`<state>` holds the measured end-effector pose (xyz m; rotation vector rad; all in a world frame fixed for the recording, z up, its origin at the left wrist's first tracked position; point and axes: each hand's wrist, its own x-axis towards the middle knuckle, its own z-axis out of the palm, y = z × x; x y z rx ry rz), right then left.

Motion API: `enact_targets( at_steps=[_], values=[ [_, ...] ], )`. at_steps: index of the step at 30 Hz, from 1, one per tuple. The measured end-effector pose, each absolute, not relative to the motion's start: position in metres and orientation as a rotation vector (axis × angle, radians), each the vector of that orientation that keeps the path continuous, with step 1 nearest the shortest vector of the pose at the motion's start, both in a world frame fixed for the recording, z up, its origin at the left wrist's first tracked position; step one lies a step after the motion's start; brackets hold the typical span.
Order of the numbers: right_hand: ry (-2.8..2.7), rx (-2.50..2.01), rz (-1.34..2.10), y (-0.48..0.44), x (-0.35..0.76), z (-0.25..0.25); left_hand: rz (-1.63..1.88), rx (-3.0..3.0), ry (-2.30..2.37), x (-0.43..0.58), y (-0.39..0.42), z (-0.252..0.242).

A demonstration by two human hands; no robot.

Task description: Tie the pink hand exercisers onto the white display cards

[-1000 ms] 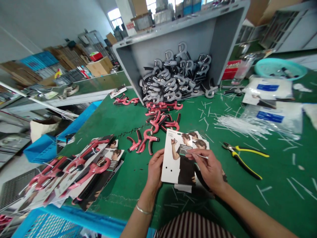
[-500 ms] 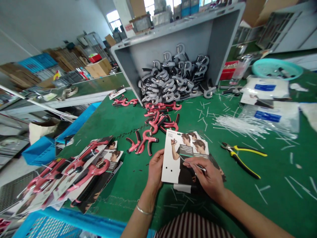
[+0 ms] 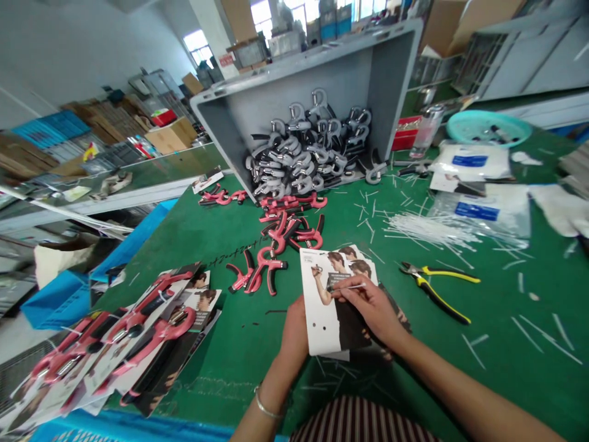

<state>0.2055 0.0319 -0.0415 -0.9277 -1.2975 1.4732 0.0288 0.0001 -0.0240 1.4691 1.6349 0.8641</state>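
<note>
1. left hand (image 3: 294,328): fingers closed on the lower left edge of a white printed backing card (image 3: 322,307); the fingertips are hidden behind it. the card is held tilted just above the green felt table (image 3: 230,356), right in front of the body.
2. right hand (image 3: 372,307): thumb and forefinger pinch a thin white cable tie (image 3: 347,286), which lies flat across the card's printed face. the other fingers are curled under.
3. handling (judgement): the card is light, stiff enough to hold by one edge, and creases if bent; grip it at the margin, clear of the two punched holes. the tie is light, springy and slick; pinch it near the tip.
4. writing: there is small text on the card's dark strip, not legible.
5. left: fanned pile of cards with pink hand grippers tied on (image 3: 151,319).
6. beyond the card: loose pink-and-black hand grippers (image 3: 257,276). right: yellow-and-black pliers (image 3: 437,285).
7. further: heap of loose white ties (image 3: 427,230) and clear bags with blue labels (image 3: 478,209), print unreadable.
8. far: grey plastic crate tipped on its side (image 3: 322,80), holding grey hand grippers (image 3: 308,153).
</note>
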Motion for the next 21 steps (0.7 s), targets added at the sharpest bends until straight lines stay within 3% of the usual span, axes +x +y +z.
enact_targets(
  at_steps=[5, 11, 21],
  values=[
    [-1.281, -0.895, 1.57, 0.034, 0.208, -0.04, 0.497, 1.602, 1.89, 0.027, -0.017, 0.007],
    [-1.161, -0.864, 1.597, 0.038, 0.211, -0.044, 0.632, 1.555, 1.373, 0.022, -0.037, 0.035],
    [-1.134, -0.817, 1.614, 0.04, 0.211, -0.051, 0.82, 2.079, 1.396, 0.021, -0.02, 0.012]
  ],
)
